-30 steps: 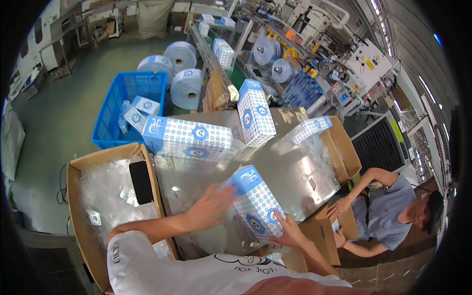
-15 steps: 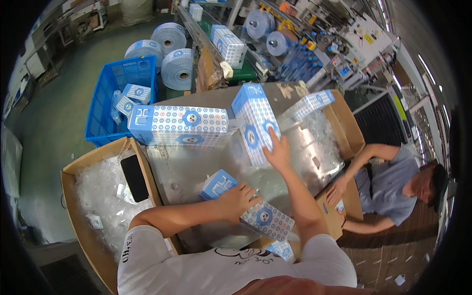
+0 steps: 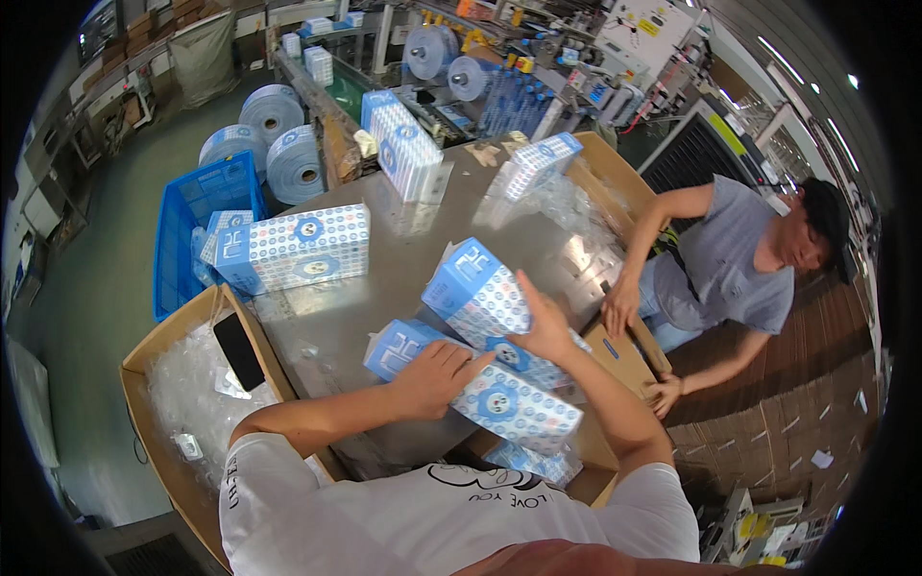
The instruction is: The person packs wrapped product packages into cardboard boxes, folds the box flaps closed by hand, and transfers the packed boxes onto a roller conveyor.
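Head view: my left hand (image 3: pixel 434 376) lies flat, fingers spread, on top of the lower pack (image 3: pixel 480 389) at the table's (image 3: pixel 384 278) near edge; my right hand (image 3: pixel 543 331) presses open-palmed against the upper pack (image 3: pixel 477 293) stacked on it.

Bare table (image 3: pixel 403 259) open ahead; long box (image 3: pixel 293 248) blocks left, co-worker (image 3: pixel 730 264) right.

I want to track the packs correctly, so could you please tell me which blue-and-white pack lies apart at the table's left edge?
The long pack lying on its side beside the blue crate, untouched by any hand; the others are held or stand farther back.
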`<state>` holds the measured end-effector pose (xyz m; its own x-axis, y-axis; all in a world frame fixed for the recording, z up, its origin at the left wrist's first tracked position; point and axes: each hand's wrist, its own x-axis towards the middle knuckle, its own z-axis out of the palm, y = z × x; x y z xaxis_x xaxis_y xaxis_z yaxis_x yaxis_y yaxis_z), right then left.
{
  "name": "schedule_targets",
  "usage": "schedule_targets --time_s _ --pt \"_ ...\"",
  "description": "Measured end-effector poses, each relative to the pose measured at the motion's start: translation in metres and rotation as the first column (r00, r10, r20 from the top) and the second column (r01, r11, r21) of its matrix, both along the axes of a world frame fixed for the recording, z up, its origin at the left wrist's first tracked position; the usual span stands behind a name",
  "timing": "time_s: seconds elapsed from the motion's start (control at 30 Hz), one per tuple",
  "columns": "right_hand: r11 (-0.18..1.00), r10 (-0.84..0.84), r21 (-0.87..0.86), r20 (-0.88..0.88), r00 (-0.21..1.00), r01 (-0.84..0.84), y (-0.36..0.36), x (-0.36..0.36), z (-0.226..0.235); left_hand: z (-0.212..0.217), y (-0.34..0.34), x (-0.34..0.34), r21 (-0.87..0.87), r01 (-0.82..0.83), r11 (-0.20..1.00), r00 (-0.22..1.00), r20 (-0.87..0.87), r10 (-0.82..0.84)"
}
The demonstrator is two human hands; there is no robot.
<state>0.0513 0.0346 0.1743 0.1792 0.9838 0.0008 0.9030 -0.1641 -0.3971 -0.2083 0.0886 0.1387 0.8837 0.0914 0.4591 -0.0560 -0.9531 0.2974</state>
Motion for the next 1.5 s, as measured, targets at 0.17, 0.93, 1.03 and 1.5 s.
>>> schedule_targets --time_s 0.17,0.93,1.03,1.5 --pt "0.932 0.129 0.323 0.133 0.983 -0.166 -0.151 0.039 0.122 0.024 -0.097 0.091 -0.232 0.284 0.930 0.958 0.120 -0.262" --pt "0.820 -0.487 0.337 -0.010 0.873 0.462 -0.405 0.056 -0.158 -0.143 -0.138 0.194 0.020 0.319 0.948 0.912 -0.278 -0.301" --pt "0.256 -0.945 0.126 -0.178 0.276 0.958 -0.493 0.022 -0.195 -0.174 -0.122 0.179 -0.391 0.152 0.908 0.975 -0.091 -0.202" --pt "-0.095 -0.992 0.101 -0.087 -0.086 0.990 -0.657 -0.012 -0.139 -0.169 -0.139 0.245 -0.590 -0.346 0.730 0.882 -0.470 0.038"
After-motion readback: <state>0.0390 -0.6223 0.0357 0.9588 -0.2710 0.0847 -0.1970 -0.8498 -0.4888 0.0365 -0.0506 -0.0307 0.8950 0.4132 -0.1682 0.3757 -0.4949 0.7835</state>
